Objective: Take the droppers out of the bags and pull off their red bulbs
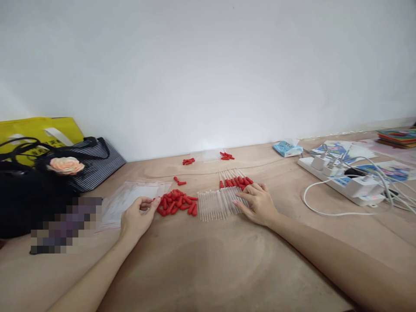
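My left hand (138, 214) is curled at the left edge of a heap of red rubber bulbs (174, 203). A bit of red shows between its thumb and forefinger, which pinch a bulb there. In the middle of the table lies a row of thin clear tubes (214, 206), side by side. Over the right end of this row rests my right hand (256, 203), fingers stretched and apart, touching the tubes. Just beyond it are droppers with red bulbs (234, 182) fitted on their ends, their thin tubes pointing toward the wall.
Two loose bulbs (178, 181) lie behind the heap. A clear plastic bag (208, 155) with red bulbs beside it is near the wall. Left are plastic bags (130, 201) and a striped bag (94, 167). Right are a tissue pack (287, 148) and a power strip (341, 184) with cables.
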The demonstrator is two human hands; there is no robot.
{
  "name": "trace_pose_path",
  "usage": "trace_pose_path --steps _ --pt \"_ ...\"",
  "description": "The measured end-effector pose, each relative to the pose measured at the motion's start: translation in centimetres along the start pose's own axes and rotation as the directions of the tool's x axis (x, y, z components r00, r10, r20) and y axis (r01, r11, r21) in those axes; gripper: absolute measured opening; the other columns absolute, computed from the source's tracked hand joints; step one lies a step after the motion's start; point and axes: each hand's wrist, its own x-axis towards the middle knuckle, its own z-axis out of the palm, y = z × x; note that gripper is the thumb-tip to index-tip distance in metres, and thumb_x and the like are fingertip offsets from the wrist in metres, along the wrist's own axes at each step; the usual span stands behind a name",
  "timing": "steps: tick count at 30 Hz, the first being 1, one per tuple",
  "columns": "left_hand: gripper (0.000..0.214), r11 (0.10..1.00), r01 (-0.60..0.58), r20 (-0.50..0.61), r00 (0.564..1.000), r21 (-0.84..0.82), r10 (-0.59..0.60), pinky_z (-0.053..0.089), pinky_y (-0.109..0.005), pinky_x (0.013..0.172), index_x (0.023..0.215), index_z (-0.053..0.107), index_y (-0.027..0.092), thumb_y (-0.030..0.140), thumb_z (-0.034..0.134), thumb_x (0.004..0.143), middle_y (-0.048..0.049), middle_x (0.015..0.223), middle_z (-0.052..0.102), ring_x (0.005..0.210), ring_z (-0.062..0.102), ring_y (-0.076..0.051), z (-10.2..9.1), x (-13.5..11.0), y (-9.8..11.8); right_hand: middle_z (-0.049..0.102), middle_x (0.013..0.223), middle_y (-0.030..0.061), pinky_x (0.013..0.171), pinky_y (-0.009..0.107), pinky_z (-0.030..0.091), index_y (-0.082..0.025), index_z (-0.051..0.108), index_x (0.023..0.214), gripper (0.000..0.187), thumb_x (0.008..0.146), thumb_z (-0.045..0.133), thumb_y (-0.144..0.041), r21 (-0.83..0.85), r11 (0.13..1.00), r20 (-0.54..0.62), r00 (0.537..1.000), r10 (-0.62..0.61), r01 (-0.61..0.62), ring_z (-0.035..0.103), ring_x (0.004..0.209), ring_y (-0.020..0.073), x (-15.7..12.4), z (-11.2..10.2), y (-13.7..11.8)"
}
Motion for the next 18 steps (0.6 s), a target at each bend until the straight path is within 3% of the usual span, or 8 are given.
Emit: trace_pose_path --steps 5,7,9,12,15,18 --pt "0.030 0.999 0.009 0.023 1.000 0.034 -0.010 0.043 -0.028 0.061 0.070 0.055 0.020 0.044 0.038 0.071 -0.0027 0.072 0.066 0.067 0.059 -0.019 -0.5 0.4 -0.3 0.058 0.069 0.0020 0.075 0.032 0.027 -0.022 0.067 0.083 0.023 0.081 0.051 -0.038 0.005 1.000 -0.035 0.999 -0.001 0.001 0.049 0.070 0.0139 0.0 0.1 0.2" --pt "0.030 0.998 -0.030 -0.024 0.999 0.059 0.032 0.042 -0.029 0.059 0.070 0.055 0.019 0.043 0.037 0.072 -0.0038 0.070 0.065 0.065 0.058 -0.019 -0.6 0.4 -0.4 0.058 0.068 0.0018 0.074 0.032 0.027 -0.022 0.068 0.081 0.022 0.081 0.051 -0.036 0.008 1.000 -0.052 0.999 -0.004 0.005 0.048 0.069 0.0134 0.0 0.1 0.2" --pt "0.031 0.984 -0.147 -0.141 0.977 0.100 0.160 0.041 -0.030 0.061 0.071 0.055 0.018 0.043 0.037 0.074 -0.0052 0.069 0.063 0.065 0.056 -0.020 -0.7 0.1 -0.1 0.057 0.067 0.0012 0.074 0.032 0.027 -0.022 0.067 0.079 0.021 0.081 0.051 -0.034 0.016 1.000 -0.069 0.997 -0.016 0.018 0.048 0.068 0.0129 0.0 0.1 0.1" --pt "0.030 0.909 -0.397 -0.208 0.885 0.127 0.416 0.039 -0.032 0.066 0.070 0.057 0.018 0.041 0.038 0.076 -0.0048 0.067 0.061 0.068 0.054 -0.020 -0.5 -0.9 1.9 0.056 0.063 -0.0001 0.074 0.032 0.027 -0.023 0.067 0.074 0.020 0.082 0.050 -0.031 0.032 0.998 -0.075 0.996 -0.055 0.058 0.046 0.066 0.0124 0.1 0.1 -0.1" --pt "0.027 0.822 -0.560 0.000 0.826 0.107 0.563 0.037 -0.034 0.073 0.066 0.060 0.021 0.040 0.043 0.076 -0.0033 0.071 0.062 0.075 0.054 -0.021 0.6 -1.8 5.7 0.055 0.060 -0.0002 0.074 0.032 0.027 -0.022 0.066 0.068 0.022 0.081 0.050 -0.030 0.035 0.994 -0.062 0.993 -0.101 0.103 0.044 0.065 0.0124 0.1 0.0 -0.3" --pt "0.020 0.849 -0.524 0.286 0.826 0.073 0.485 0.036 -0.037 0.077 0.067 0.061 0.020 0.036 0.049 0.071 -0.0052 0.081 0.062 0.086 0.053 -0.025 2.9 -1.1 10.3 0.055 0.059 0.0002 0.074 0.032 0.026 -0.022 0.066 0.065 0.024 0.081 0.049 -0.030 0.027 0.993 -0.063 0.991 -0.115 0.117 0.043 0.065 0.0125 0.2 -0.2 -0.1"
